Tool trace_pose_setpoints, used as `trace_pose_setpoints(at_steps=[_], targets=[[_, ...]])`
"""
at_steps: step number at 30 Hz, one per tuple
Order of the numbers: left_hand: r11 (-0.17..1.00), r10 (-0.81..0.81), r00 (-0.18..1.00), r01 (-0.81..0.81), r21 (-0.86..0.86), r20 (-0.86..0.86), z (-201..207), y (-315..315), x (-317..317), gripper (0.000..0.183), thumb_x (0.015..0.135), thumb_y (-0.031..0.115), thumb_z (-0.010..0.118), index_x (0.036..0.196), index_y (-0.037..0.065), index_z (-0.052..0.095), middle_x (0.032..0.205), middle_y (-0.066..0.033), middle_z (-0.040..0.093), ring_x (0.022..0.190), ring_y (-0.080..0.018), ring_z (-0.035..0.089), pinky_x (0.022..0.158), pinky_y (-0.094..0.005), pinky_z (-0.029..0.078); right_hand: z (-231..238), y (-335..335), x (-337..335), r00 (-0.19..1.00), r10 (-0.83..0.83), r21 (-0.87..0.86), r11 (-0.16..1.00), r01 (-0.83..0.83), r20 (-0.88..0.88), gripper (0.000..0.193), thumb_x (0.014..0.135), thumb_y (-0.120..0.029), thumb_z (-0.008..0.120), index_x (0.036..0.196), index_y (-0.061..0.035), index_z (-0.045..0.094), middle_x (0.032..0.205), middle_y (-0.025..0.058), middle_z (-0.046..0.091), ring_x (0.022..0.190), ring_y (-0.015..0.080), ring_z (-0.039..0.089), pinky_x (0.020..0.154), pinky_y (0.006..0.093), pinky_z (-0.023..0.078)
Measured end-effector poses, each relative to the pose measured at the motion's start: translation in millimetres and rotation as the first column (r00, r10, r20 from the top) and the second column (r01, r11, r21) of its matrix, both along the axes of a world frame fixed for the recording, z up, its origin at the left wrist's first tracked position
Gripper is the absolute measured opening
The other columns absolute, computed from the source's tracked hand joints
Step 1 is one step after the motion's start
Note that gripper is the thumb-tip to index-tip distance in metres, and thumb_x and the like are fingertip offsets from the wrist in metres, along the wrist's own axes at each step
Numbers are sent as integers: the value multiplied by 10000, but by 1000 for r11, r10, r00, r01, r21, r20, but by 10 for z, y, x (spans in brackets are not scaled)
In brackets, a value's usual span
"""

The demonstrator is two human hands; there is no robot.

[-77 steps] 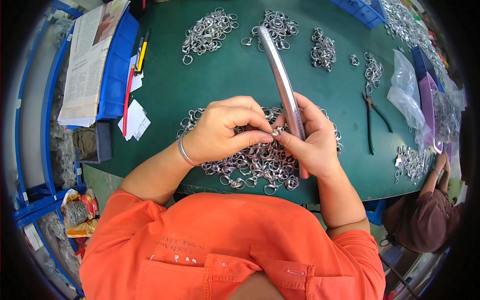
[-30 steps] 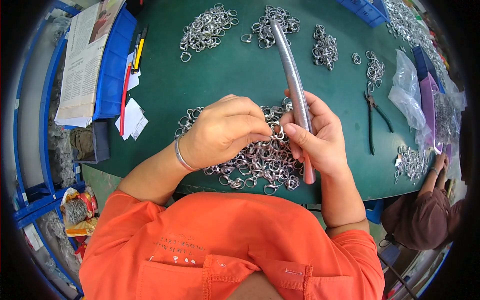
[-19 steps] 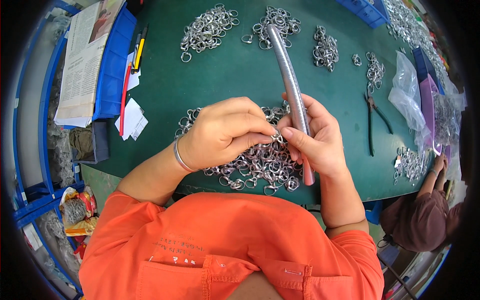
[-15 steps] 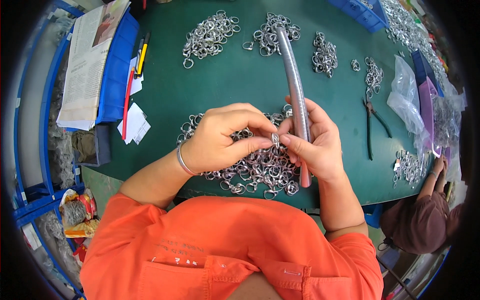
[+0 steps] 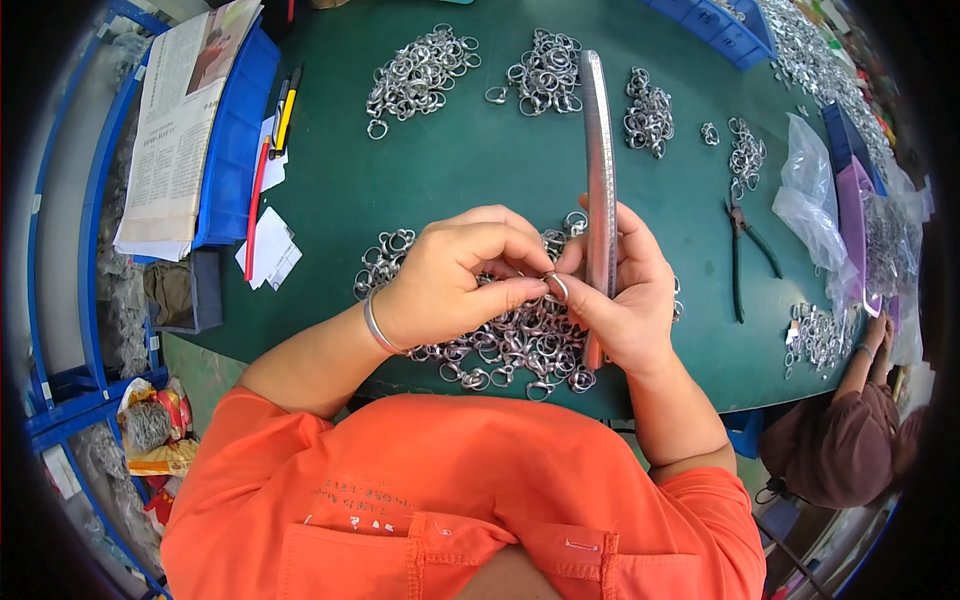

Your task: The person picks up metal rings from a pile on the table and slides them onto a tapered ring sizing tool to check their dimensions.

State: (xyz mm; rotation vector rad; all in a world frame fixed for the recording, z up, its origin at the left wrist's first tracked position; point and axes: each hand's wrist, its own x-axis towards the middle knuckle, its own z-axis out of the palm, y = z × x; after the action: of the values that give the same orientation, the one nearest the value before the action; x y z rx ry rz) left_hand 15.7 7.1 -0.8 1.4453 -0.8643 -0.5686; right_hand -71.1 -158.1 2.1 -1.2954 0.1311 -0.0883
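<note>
A silver ring (image 5: 558, 288) is pinched between the thumb and fingertips of my left hand (image 5: 448, 268). My right hand (image 5: 636, 300) is closed around a long, tapered metal ring mandrel (image 5: 600, 150), which stands nearly upright in the picture. The tip of my right thumb and a fingertip also meet the ring from the other side. Beneath both hands spreads a large heap of silver rings (image 5: 520, 345), partly hidden by my left hand and the mandrel.
Smaller ring piles (image 5: 420, 80) lie along the green table's (image 5: 450, 170) far side. Pliers (image 5: 742, 245) and a clear plastic bag (image 5: 808, 185) are at the right. A blue bin (image 5: 235, 150) with newspapers (image 5: 180, 120) stands left, beside pens (image 5: 257, 205). Another person (image 5: 835, 440) sits at right.
The mandrel has swung more upright, its top shifting right. The ring has turned between my fingertips, showing its band more openly. Both hands stay in nearly the same place.
</note>
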Motion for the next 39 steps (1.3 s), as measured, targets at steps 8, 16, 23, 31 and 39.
trace_pose_setpoints(at_steps=[8, 16, 23, 31, 39], targets=[[981, 169, 871, -194, -7, -462, 58, 46, 109, 231, 786, -49, 615, 1014, -32, 581, 894, -86, 629, 783, -125, 608, 667, -222, 497, 142, -68, -12, 993, -33, 1, 999, 34, -109, 486, 845, -32, 552, 1281, 21, 344, 797, 46, 548, 508, 48, 480, 438, 170, 398], [847, 360, 759, -510, -151, -543, -46, 99, 345, 194, 869, 54, 556, 1047, -21, 574, 949, -120, 631, 801, -188, 638, 685, -270, 533, 231, -60, -122, 959, 180, -313, 918, -243, -217, 430, 854, -98, 574, 1248, 17, 448, 751, 17, 565, 563, 53, 510, 495, 203, 403], [831, 353, 770, -519, -200, -531, -80, 128, 384, 102, 863, 19, 544, 953, -28, 565, 1005, -155, 611, 914, -263, 624, 789, -331, 538, 167, -51, -89, 980, 180, -619, 762, -191, -82, 431, 822, -70, 587, 1220, 30, 457, 794, 147, 595, 656, 213, 602, 622, 291, 471], [926, 128, 851, -286, -244, -510, -68, 45, 278, 362, 735, -87, 631, 1057, 0, 490, 976, -164, 606, 925, -274, 619, 779, -338, 539, 261, -44, -42, 968, 214, -617, 747, -249, -133, 396, 813, -77, 578, 1192, -14, 482, 780, 145, 585, 660, 264, 600, 614, 325, 477], [997, -19, 908, -15, -76, -419, -34, 19, 104, 489, 672, -146, 664, 1103, -24, 468, 973, -162, 606, 917, -219, 614, 805, -325, 522, 201, -40, -79, 979, 205, -671, 722, -167, -23, 216, 750, -73, 635, 953, -16, 588, 637, 81, 561, 528, 174, 542, 498, 281, 430]])
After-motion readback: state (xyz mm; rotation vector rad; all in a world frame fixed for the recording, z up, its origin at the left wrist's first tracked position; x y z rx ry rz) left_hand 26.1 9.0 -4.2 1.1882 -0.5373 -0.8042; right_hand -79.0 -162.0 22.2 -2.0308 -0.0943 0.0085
